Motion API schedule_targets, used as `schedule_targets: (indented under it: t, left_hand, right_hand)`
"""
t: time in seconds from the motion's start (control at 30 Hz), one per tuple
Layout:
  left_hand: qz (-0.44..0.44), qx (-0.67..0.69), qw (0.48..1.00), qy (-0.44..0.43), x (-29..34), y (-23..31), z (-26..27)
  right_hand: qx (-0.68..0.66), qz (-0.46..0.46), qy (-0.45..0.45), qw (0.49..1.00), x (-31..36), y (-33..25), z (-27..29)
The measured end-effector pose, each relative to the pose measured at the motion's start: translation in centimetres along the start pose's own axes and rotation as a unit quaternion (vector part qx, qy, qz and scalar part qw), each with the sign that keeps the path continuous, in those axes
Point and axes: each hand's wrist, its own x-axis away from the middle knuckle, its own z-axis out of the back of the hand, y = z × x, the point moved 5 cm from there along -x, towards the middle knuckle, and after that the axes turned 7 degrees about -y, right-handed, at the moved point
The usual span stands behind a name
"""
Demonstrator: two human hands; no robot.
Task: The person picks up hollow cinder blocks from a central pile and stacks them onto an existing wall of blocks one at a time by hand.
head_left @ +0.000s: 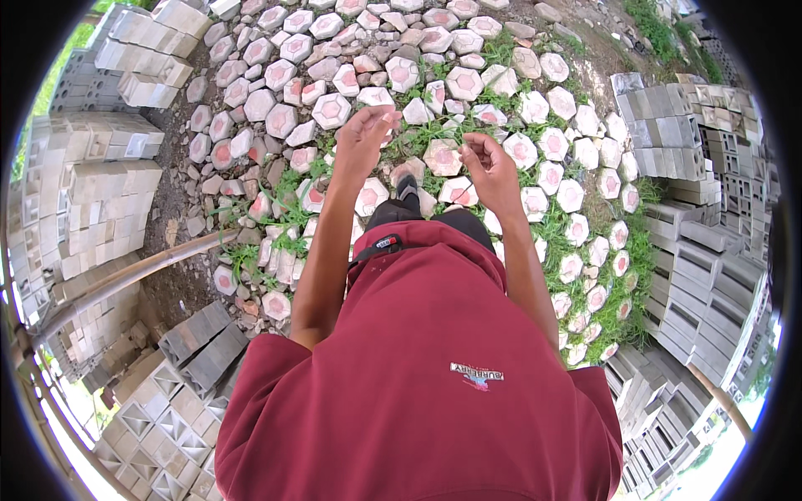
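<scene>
Well left of your left hand (362, 139), pale concrete blocks (109, 188) stand stacked. That hand is half-open, fingers loosely bent, visibly empty. Pink-centred hexagonal pavers (442, 157) lie below and around both hands, one showing between them. Your right hand (493, 169) curls loosely, seemingly empty; grey blocks (660, 125) stand well to its right.

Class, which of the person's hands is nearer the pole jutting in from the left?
Left. The left hand is ahead and right of the pole; the right hand is farther right.
</scene>
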Motion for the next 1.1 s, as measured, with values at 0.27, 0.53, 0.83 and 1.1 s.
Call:
schedule_targets:
  t: [0.27,0.53,0.83,1.1]
  left_hand:
    - [-0.001,-0.004,1.0,-0.007,-12.9,3.1,0.8]
    - [-0.003,-0.005,0.997,0.079,-21.4,5.9,1.6]
    - [-0.002,0.032,0.969,0.245,-28.3,10.2,6.7]
    - [0.006,0.028,0.973,0.229,-41.5,11.9,15.9]
  right_hand:
    - [-0.038,-0.024,0.004,0.999,-13.3,0.6,4.3]
    - [0.095,0.0,-0.079,0.992,-29.8,-0.6,7.7]
    - [0.201,0.061,-0.302,0.93,-46.6,-5.3,1.9]
    - [0.119,0.065,-0.233,0.963,-60.3,-8.5,-5.0]
